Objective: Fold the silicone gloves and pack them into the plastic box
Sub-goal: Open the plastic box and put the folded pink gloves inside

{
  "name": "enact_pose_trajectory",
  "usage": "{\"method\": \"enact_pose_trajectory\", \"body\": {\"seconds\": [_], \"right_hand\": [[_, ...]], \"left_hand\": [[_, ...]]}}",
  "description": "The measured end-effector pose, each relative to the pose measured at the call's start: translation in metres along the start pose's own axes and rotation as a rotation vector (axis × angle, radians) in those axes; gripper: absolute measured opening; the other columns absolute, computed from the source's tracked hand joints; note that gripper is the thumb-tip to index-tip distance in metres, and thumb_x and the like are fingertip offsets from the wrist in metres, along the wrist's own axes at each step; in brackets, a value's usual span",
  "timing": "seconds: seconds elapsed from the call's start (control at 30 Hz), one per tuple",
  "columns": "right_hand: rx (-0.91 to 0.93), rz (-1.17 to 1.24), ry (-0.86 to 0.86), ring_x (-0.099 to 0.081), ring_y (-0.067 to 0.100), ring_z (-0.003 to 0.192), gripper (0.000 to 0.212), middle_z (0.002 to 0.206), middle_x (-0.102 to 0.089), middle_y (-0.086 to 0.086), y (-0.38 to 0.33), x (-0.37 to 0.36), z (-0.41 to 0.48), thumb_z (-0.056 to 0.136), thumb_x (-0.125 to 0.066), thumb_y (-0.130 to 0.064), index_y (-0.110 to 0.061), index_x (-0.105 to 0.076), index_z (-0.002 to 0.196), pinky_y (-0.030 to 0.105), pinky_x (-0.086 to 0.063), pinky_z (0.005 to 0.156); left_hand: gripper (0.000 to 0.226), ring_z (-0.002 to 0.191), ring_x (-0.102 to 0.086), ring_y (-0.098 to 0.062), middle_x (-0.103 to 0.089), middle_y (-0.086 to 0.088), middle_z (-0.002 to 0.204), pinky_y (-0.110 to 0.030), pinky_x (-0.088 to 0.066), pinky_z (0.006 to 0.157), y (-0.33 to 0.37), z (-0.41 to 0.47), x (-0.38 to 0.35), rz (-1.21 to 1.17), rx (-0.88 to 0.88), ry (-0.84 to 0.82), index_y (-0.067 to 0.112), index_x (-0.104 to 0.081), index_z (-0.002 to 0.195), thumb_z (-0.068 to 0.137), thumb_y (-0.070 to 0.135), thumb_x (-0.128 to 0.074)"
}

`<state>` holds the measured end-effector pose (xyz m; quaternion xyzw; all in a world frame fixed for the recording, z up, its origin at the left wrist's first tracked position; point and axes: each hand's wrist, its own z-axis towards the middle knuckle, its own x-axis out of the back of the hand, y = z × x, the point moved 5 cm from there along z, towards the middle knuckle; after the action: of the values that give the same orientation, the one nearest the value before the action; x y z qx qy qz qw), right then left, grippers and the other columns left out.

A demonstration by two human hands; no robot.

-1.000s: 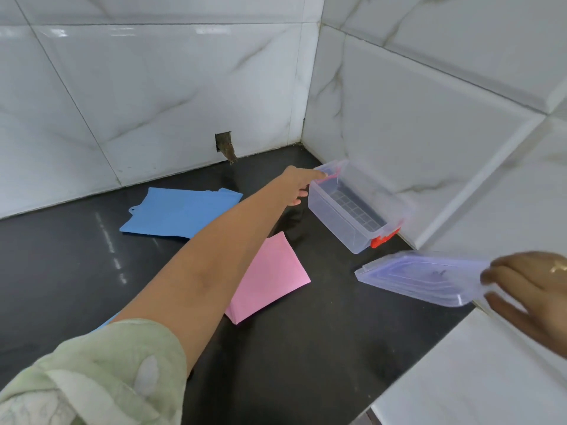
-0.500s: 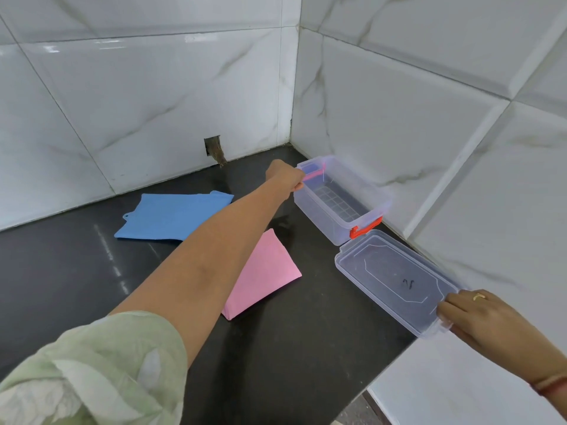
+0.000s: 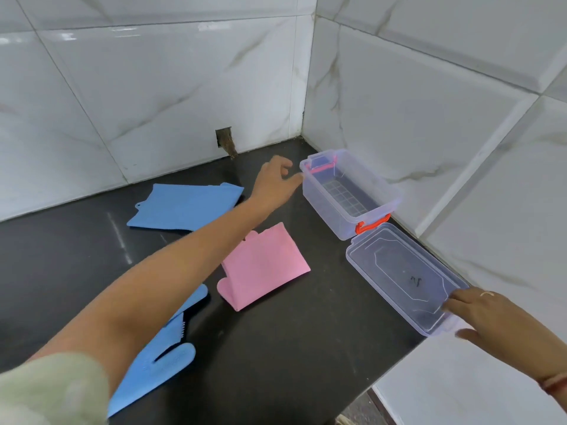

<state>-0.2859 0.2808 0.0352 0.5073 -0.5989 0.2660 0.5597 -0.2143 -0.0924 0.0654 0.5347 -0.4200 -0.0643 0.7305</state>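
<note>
A clear plastic box [image 3: 325, 200] with red latches stands open and empty in the corner of the black counter. Its clear lid [image 3: 395, 271] lies flat just in front of it. My left hand [image 3: 276, 179] hovers at the box's far left end, fingers loosely spread, thumb tip close to the rim, holding nothing. My right hand [image 3: 484, 314] rests with straight fingers on the lid's near corner. A folded pink glove [image 3: 267, 265] lies mid-counter. One blue glove [image 3: 184, 207] lies flat by the back wall. Another blue glove [image 3: 159, 360] lies partly under my left forearm.
White marble tiles form the back and right walls, meeting just behind the box. A small hole [image 3: 225, 141] is cut in the back wall at counter level. The counter's front edge [image 3: 395, 366] runs diagonally below my right hand.
My left hand has let go of the box's far end and opened. The lid, carried in my right hand a second ago, now lies on the counter. The camera tilted down, showing the near blue glove.
</note>
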Motion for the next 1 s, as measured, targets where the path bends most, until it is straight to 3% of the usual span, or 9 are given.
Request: {"method": "enact_pose_trajectory", "body": {"seconds": [0.07, 0.13, 0.2, 0.27, 0.4, 0.5, 0.6, 0.73, 1.0], "right_hand": [[-0.015, 0.213, 0.185, -0.067, 0.008, 0.08, 0.044, 0.093, -0.068, -0.01, -0.01, 0.018, 0.0, 0.058, -0.087, -0.028, -0.028, -0.067, 0.097, 0.018, -0.051, 0.07], [0.033, 0.544, 0.272, -0.061, 0.001, 0.089, 0.032, 0.099, -0.065, -0.017, -0.033, 0.034, 0.009, 0.072, -0.073, -0.036, -0.034, -0.063, 0.102, 0.007, -0.045, 0.075], [-0.019, 0.851, 0.275, -0.056, -0.004, 0.098, 0.036, 0.107, -0.057, -0.026, -0.058, 0.044, 0.033, 0.074, -0.06, -0.052, -0.043, -0.054, 0.108, 0.004, -0.042, 0.082], [-0.079, 1.063, 0.155, -0.055, 0.001, 0.106, 0.046, 0.119, -0.055, -0.02, -0.087, 0.039, 0.068, 0.075, -0.059, -0.055, -0.042, -0.049, 0.118, 0.016, -0.043, 0.091], [-0.178, 1.153, -0.035, -0.046, 0.022, 0.127, 0.068, 0.144, -0.043, 0.005, -0.128, 0.037, 0.142, 0.085, -0.053, -0.054, -0.02, -0.034, 0.14, 0.035, -0.038, 0.102], [-0.237, 1.18, -0.127, -0.041, 0.029, 0.132, 0.078, 0.147, -0.038, 0.011, -0.139, 0.042, 0.179, 0.085, -0.048, -0.06, -0.011, -0.029, 0.142, 0.042, -0.034, 0.11], [-0.227, 1.244, -0.252, -0.055, 0.028, 0.115, 0.071, 0.129, -0.055, 0.013, -0.145, 0.043, 0.196, 0.083, -0.053, -0.058, -0.005, -0.046, 0.129, 0.044, -0.046, 0.101], [-0.19, 1.442, -0.385, -0.064, 0.023, 0.1, 0.053, 0.112, -0.067, 0.011, -0.148, 0.04, 0.195, 0.079, -0.067, -0.045, -0.007, -0.057, 0.115, 0.034, -0.056, 0.084], [-0.183, 1.763, -0.555, -0.059, 0.029, 0.111, 0.041, 0.119, -0.065, 0.011, -0.157, 0.034, 0.186, 0.079, -0.071, -0.018, -0.014, -0.059, 0.117, 0.046, -0.052, 0.092]], "left_hand": [[0.033, 0.09, -0.052, -0.007, -0.052, 0.004, 0.108, -0.025, -0.045, 0.079, -0.008, -0.058, 0.015, 0.095, -0.217, -0.079, 0.025, -0.054, 0.113, 0.085, 0.041, -0.06], [0.036, 0.106, -0.048, -0.012, -0.05, 0.004, 0.118, -0.031, -0.041, 0.092, -0.027, -0.114, 0.023, 0.288, -0.268, -0.193, 0.03, -0.051, 0.114, 0.082, 0.047, -0.057], [0.046, 0.12, -0.039, -0.017, -0.042, 0.004, 0.132, -0.035, -0.036, 0.1, -0.05, -0.153, 0.03, 0.467, -0.176, -0.211, 0.032, -0.045, 0.122, 0.081, 0.049, -0.058], [0.06, 0.126, -0.033, -0.021, -0.035, 0.001, 0.138, -0.038, -0.034, 0.102, -0.069, -0.173, 0.042, 0.494, -0.029, -0.138, 0.028, -0.037, 0.131, 0.08, 0.05, -0.06], [0.078, 0.128, -0.037, -0.025, -0.028, -0.005, 0.146, -0.041, -0.036, 0.105, -0.097, -0.183, 0.067, 0.338, 0.222, -0.004, 0.022, -0.026, 0.142, 0.08, 0.051, -0.063], [0.081, 0.113, -0.053, -0.021, -0.046, -0.007, 0.138, -0.033, -0.045, 0.09, -0.11, -0.182, 0.068, 0.301, 0.356, -0.15, 0.019, -0.023, 0.144, 0.082, 0.055, -0.06], [0.079, 0.105, -0.057, -0.018, -0.057, -0.002, 0.126, -0.032, -0.048, 0.083, -0.106, -0.175, 0.063, 0.454, 0.326, -0.256, 0.017, -0.031, 0.139, 0.08, 0.063, -0.056], [0.075, 0.101, -0.053, -0.015, -0.056, -0.001, 0.125, -0.03, -0.047, 0.081, -0.104, -0.163, 0.054, 0.436, 0.334, -0.292, 0.018, -0.038, 0.133, 0.076, 0.06, -0.063], [0.078, 0.102, -0.048, -0.011, -0.05, 0.007, 0.12, -0.027, -0.041, 0.078, -0.117, -0.151, 0.052, 0.093, 0.445, -0.333, 0.022, -0.036, 0.132, 0.069, 0.038, -0.079]]}}
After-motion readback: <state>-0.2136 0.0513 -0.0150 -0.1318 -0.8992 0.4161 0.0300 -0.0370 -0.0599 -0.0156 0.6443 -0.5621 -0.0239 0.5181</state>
